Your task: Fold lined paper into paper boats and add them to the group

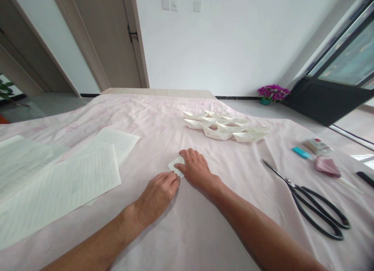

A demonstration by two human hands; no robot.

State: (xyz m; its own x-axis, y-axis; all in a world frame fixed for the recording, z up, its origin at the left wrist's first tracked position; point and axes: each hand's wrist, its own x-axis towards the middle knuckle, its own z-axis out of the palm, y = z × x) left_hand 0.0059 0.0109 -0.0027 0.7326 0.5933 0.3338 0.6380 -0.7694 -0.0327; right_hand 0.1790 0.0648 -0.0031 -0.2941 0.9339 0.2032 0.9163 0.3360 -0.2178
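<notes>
A small folded piece of lined paper (173, 164) lies on the pink cloth in front of me, partly covered by my hands. My left hand (159, 193) is closed, with its fingertips gripping the near corner of that paper. From the right, my right hand (196, 166) bears down on it, thumb on top and fingers bent over its far side. Beyond my hands, several folded paper boats (217, 133) stand close together in rows. To the left, loose sheets of lined paper (84, 177) overlap one another.
Black-handled scissors (292, 185) lie on the right of the cloth-covered table (140, 115). Past them are a blue eraser-like block (301, 152), a small wrapped package (318, 146), a pink cloth piece (326, 166) and a dark object (366, 179) at the edge.
</notes>
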